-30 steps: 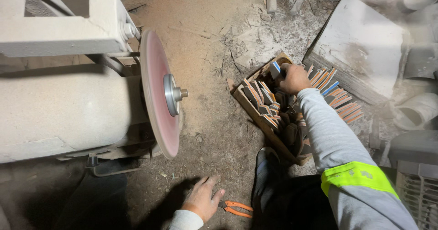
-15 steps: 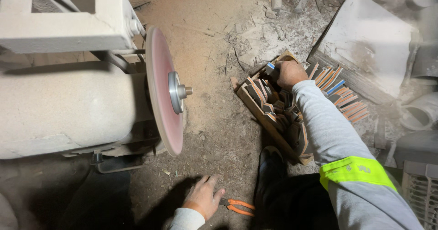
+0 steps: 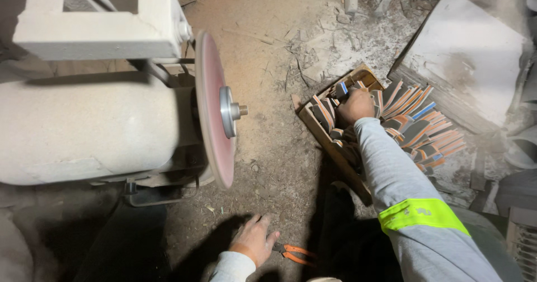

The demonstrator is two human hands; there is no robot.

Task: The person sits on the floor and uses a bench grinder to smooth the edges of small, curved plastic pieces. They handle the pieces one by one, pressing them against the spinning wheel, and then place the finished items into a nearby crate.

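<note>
My right hand (image 3: 354, 106) reaches into a shallow wooden box (image 3: 328, 142) on the dusty floor and is closed on one of the thin dark pieces with orange and blue edges (image 3: 341, 90). More of these pieces (image 3: 425, 128) fan out over the box's right side. My left hand (image 3: 254, 240) rests flat on the ground with fingers spread, holding nothing, just left of orange-handled pliers (image 3: 293, 253). My right sleeve is grey with a bright yellow band (image 3: 419, 213).
A dust-covered motor (image 3: 89, 128) with a reddish grinding disc (image 3: 215, 122) and a metal hub stands at left. A pale flat slab (image 3: 470, 64) lies at upper right. Sawdust and wood scraps cover the floor (image 3: 268, 47).
My right hand has shifted slightly within the box among the pieces. My left hand stays planted on the ground. The view has drifted a little.
</note>
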